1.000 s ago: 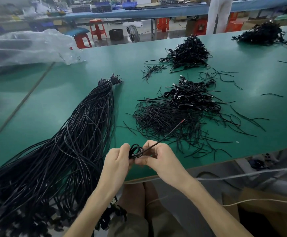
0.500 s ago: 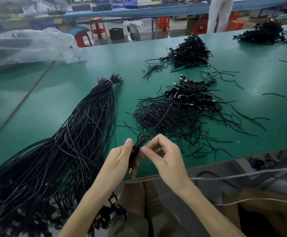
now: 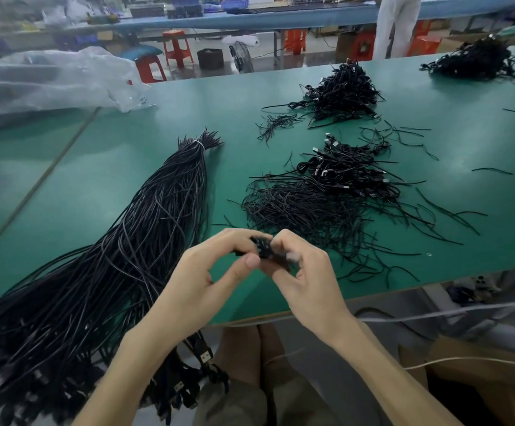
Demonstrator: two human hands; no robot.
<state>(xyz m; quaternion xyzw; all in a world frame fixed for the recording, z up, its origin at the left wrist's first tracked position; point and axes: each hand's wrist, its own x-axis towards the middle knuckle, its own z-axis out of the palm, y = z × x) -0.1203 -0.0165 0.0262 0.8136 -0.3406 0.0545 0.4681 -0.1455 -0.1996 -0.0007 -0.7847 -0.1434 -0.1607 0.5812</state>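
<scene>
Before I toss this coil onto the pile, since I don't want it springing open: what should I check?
1. Grip: left hand and right hand both pinch the coiled cable: ok.
2. Tie closed round the coil: cannot tell, blurred and covered by fingers.
3. No loose end shows sticking out of the coil: ok.
4. Pile of finished coils lies ahead on the table, uncovered: ok.
5. Spare ties lie just beyond the hands: ok.
</scene>
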